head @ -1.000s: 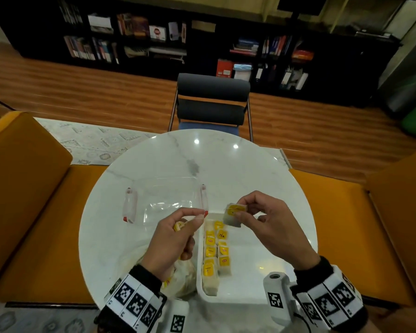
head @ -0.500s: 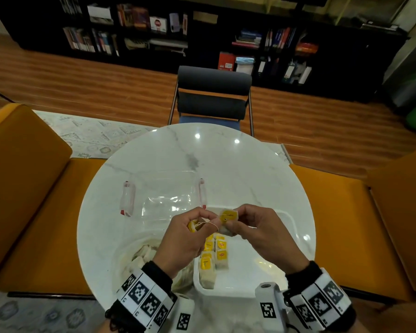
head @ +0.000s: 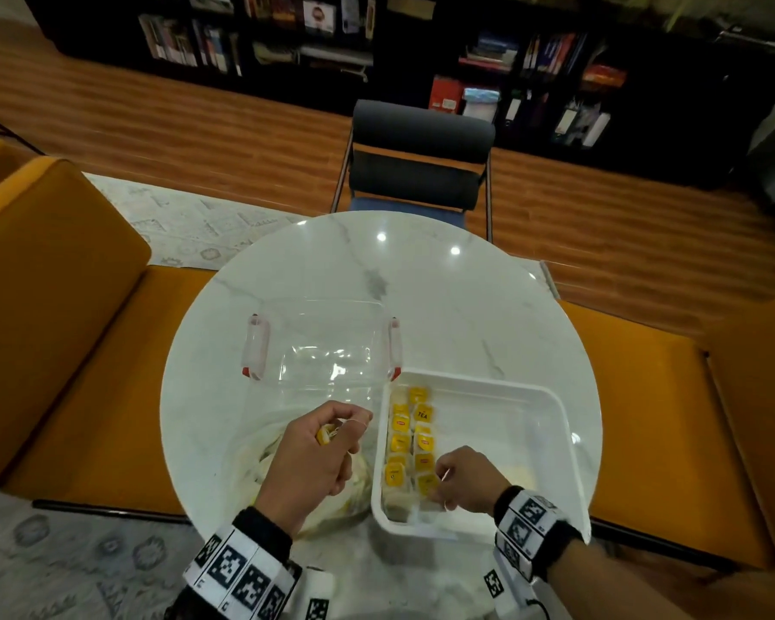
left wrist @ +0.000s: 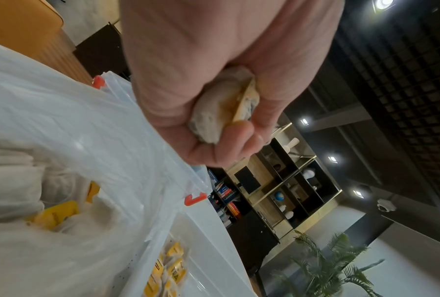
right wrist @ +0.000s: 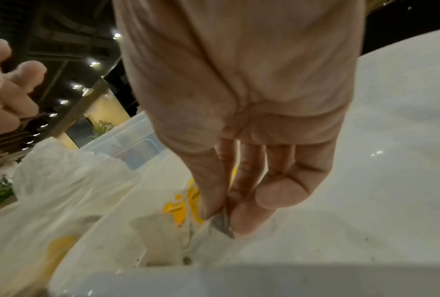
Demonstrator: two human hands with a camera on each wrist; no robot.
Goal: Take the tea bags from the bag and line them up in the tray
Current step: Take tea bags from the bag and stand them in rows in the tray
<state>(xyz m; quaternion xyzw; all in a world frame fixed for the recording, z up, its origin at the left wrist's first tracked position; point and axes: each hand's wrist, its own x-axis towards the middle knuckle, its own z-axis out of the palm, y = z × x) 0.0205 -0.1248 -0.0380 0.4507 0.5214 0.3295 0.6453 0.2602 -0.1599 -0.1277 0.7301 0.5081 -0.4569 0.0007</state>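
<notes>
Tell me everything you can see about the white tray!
The white tray looks like smooth plastic, a shallow rectangle with rounded corners and a raised rim. It sits flat on the marble table, beside the plastic bag. Two rows of yellow-tagged tea bags fill its left side. The right hand reaches inside.

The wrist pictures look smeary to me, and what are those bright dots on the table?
Head view: two ceiling-light reflections glare on the marble table, and wide-angle distortion bends the floor. Right wrist view: motion blur softens the right hand and tray. Left wrist view: sharper, left hand filling the frame.
</notes>
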